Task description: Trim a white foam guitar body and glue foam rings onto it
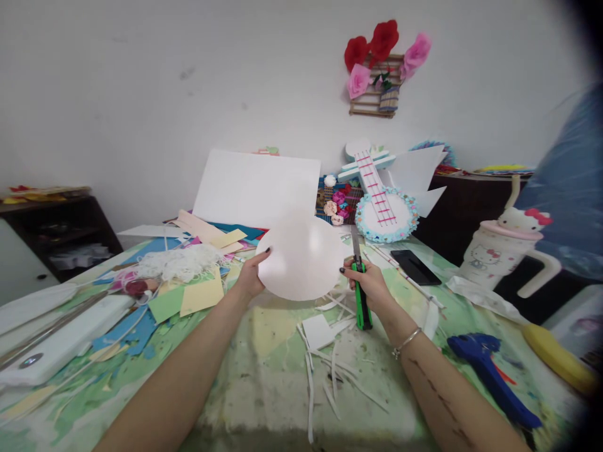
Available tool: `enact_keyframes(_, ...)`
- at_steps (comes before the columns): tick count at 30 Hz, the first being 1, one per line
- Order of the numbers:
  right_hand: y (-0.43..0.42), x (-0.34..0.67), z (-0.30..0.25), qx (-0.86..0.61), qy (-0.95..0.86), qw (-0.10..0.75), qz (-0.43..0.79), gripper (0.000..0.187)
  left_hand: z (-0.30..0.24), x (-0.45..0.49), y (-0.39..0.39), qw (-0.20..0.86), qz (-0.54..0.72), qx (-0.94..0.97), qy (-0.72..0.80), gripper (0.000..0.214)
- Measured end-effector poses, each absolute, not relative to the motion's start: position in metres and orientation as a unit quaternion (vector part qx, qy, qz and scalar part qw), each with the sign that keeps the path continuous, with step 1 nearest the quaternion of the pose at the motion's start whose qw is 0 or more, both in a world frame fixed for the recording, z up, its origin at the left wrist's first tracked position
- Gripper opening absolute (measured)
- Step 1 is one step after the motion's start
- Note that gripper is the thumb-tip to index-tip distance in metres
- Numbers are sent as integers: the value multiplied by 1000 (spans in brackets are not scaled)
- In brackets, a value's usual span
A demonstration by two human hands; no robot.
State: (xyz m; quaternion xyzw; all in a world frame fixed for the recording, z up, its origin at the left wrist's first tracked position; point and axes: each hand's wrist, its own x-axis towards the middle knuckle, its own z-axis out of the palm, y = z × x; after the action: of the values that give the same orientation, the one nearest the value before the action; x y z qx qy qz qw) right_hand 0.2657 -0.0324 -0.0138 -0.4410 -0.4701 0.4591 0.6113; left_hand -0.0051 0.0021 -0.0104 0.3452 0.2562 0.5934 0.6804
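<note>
A round white disc [301,260], smooth and slightly shiny, is held up over the table by its left edge in my left hand [252,274], thumb on the front. My right hand [370,282] is closed around a green and black utility knife [362,295], its blade out and pointing up. The fingertips of that hand are close to the disc's right edge; whether they touch it I cannot tell. Below the disc, thin white offcut strips [335,370] and a small white square piece [317,331] lie on the table.
A blue glue gun [492,376], a phone [415,267] and a white tumbler [499,254] stand or lie at right. Paper sheets [202,297] and white shredded strands [176,262] cover the left. Behind are a white board [259,188] and a decorated instrument model [377,194].
</note>
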Motion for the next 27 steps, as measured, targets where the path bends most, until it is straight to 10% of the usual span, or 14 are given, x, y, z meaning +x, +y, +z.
enact_keyframes(27, -31, 266, -15, -442, -478, 608, 455, 35, -17, -9, 6, 665, 578, 374, 291, 41)
